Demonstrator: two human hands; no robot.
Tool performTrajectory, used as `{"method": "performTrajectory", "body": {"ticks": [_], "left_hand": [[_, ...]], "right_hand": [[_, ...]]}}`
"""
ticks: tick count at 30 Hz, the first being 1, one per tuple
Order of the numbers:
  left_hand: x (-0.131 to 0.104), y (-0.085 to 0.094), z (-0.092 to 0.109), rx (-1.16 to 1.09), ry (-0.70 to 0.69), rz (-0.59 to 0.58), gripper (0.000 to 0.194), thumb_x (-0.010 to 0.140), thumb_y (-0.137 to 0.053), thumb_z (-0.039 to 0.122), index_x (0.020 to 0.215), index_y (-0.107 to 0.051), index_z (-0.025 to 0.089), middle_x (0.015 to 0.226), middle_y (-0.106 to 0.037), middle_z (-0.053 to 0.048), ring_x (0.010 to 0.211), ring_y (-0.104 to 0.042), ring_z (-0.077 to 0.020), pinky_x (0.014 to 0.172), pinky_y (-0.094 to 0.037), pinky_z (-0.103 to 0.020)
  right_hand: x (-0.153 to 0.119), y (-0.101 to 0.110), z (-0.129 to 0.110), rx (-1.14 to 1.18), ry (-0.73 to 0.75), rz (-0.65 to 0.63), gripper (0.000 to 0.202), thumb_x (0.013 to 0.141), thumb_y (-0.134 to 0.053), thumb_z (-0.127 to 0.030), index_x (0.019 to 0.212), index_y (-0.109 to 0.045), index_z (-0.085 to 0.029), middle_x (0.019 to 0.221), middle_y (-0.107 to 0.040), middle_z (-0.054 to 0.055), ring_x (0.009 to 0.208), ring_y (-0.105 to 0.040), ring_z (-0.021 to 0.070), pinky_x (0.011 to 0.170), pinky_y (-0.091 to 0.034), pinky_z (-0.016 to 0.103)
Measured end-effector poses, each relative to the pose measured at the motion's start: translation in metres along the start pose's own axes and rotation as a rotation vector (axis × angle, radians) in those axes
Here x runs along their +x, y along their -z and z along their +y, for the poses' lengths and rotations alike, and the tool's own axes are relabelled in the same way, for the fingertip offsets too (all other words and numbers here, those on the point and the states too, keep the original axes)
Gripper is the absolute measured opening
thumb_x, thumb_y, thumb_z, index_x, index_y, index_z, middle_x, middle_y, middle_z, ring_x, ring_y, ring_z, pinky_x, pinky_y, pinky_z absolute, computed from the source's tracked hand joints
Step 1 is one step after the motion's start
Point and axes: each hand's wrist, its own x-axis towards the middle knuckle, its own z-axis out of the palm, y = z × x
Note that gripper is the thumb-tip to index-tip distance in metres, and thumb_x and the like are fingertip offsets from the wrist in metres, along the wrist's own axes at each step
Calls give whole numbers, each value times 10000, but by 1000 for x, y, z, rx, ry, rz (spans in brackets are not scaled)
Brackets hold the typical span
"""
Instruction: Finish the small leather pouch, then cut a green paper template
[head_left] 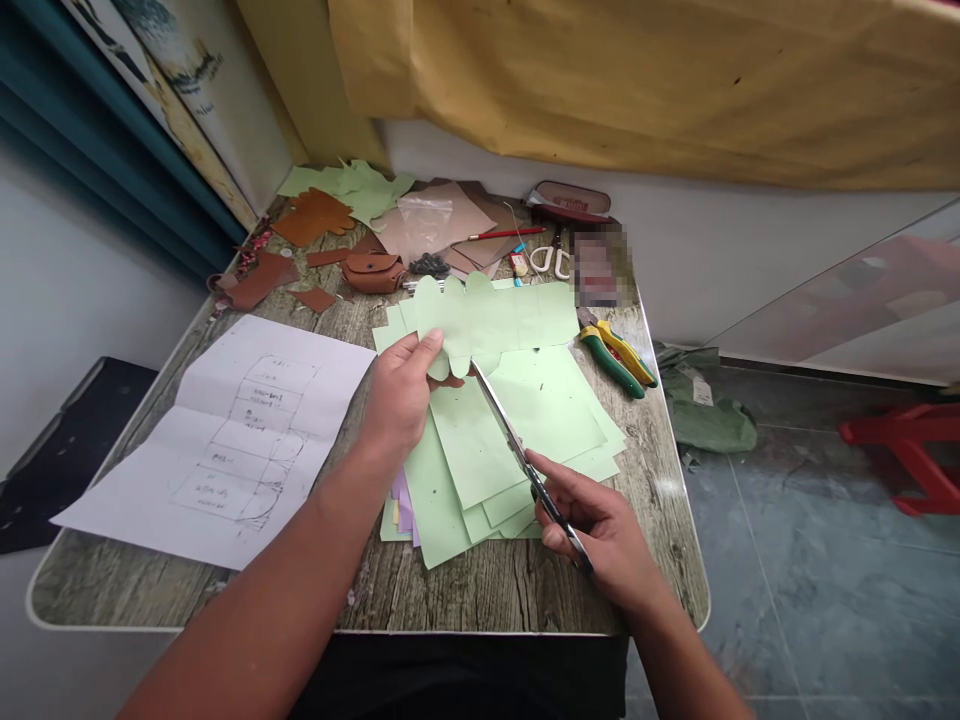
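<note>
A green paper cutout (525, 315) with rounded lobes at its left end is pinched in my left hand (405, 385), thumb on top. My right hand (596, 530) is closed round the handles of long scissors (510, 437). Their blades point up and left, and the tip meets the cutout's lower edge beside a lobe. Beneath lies a stack of green paper sheets (469, 455), with purple and yellow edges showing at its lower left. A creased white sheet with a drawn pattern (251, 430) lies to the left of my left hand.
Green-and-yellow pliers (619, 355) lie at the table's right edge. Along the back are a small brown leather pouch (373, 271), leather scraps (311, 217), a red pencil (506, 234), white-handled scissors (551, 262) and a case (571, 200). A red stool (911, 455) stands on the floor at right.
</note>
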Motion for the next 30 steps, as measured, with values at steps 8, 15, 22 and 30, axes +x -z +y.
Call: {"method": "performTrajectory", "body": {"ticks": [8,15,22,30], "left_hand": [[1,1,-1,0,0,4,295,896,-791,507,843,-697,232,891,-744,-57,809,-699,-210,648,-618,-310],[0,0,-1,3,-6,6,306,887,-797,520,845,-707,231,889,-743,-51,808,-702,-211,646,-613,-312],[0,0,-1,-15,-5,4,301,885,-805,512,861,-712,227,888,-739,-50,816,-701,-207,636,-608,-300],[1,1,-2,-19,-2,1,310,882,-809,517,878,-715,222,921,-756,-59,846,-717,-215,655,-614,-303]], "right_hand": [[0,0,0,-19,-4,7,754,833,-928,-547,1493,-731,-241,734,-478,-26,629,-376,143,568,-399,292],[0,0,1,-30,-4,4,747,847,-918,-540,1503,-721,-243,735,-477,-28,627,-389,145,564,-403,291],[0,0,2,13,6,-5,706,863,-920,-493,1500,-723,-260,734,-477,-32,617,-377,130,559,-389,275],[0,0,2,31,1,-4,680,868,-924,-457,1493,-731,-272,738,-474,-31,615,-374,129,553,-376,271]]}}
